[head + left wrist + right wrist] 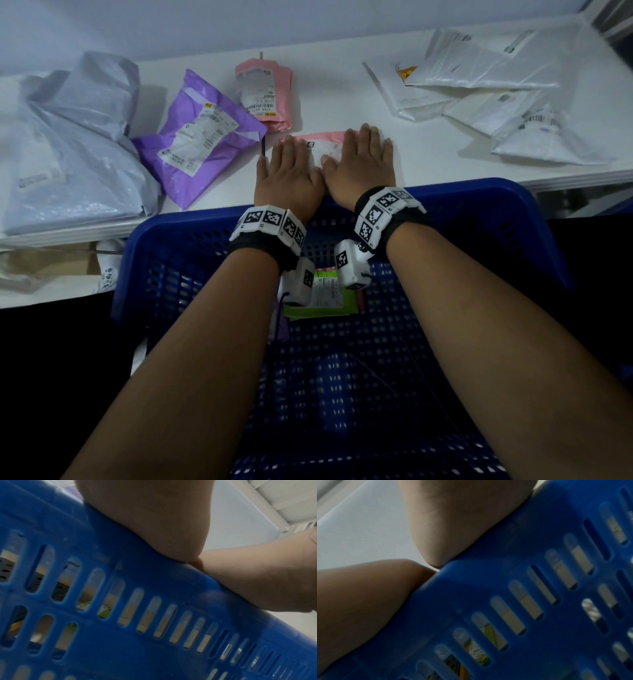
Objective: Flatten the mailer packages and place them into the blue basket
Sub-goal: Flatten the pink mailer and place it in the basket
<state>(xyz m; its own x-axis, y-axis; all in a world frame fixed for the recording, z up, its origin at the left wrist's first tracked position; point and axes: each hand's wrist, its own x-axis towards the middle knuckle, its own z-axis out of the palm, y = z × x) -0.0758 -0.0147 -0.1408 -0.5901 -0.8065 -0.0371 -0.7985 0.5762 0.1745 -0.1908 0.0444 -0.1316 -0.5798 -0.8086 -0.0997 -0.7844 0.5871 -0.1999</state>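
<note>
A pink mailer (325,145) lies flat on the white table (342,99) just beyond the basket. My left hand (286,164) and right hand (364,154) press on it side by side, palms down, fingers straight. The mailer is mostly hidden under them. The blue basket (479,205) stands below my forearms, with a green mailer (325,298) on its floor. Both wrist views show only the heels of my hands (154,520) (462,520) above the basket's slotted wall (120,642) (539,588); my fingers are hidden there.
On the table lie a purple mailer (198,137), a second pink mailer (263,92), large grey bags (68,147) at the left, and a heap of white mailers (496,92) at the right. A shelf with cardboard (44,270) sits under the table's left end.
</note>
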